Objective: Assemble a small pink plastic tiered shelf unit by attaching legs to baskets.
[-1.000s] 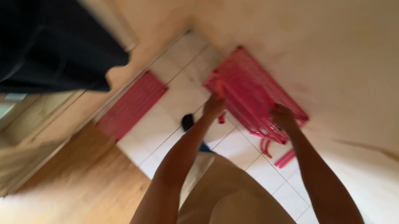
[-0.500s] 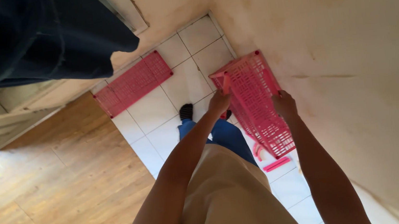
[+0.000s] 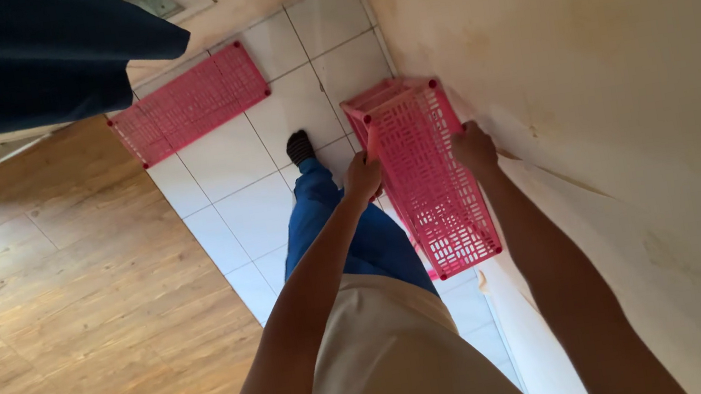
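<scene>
A pink plastic lattice shelf rack (image 3: 426, 176) stands upright against the cream wall, its top shelf facing me. My left hand (image 3: 362, 175) grips the rack's left edge near a pink corner post. The right edge, close to the wall, is held by my right hand (image 3: 474, 149). A second pink lattice shelf panel (image 3: 188, 103) lies flat on the white tiled floor to the upper left, apart from the rack. Below the rack I see my blue trouser leg and a dark sock (image 3: 299, 147).
The cream wall (image 3: 631, 90) fills the right side. White floor tiles (image 3: 225, 160) meet a wooden floor (image 3: 42, 299) on the left. Dark blue fabric (image 3: 6, 63) hangs at the top left. A small pink part peeks out under the rack's near end.
The view has steadied and shifted. The rack has been raised more upright along the wall, with both hands still on its sides. The loose pink piece on the floor is now mostly hidden.
</scene>
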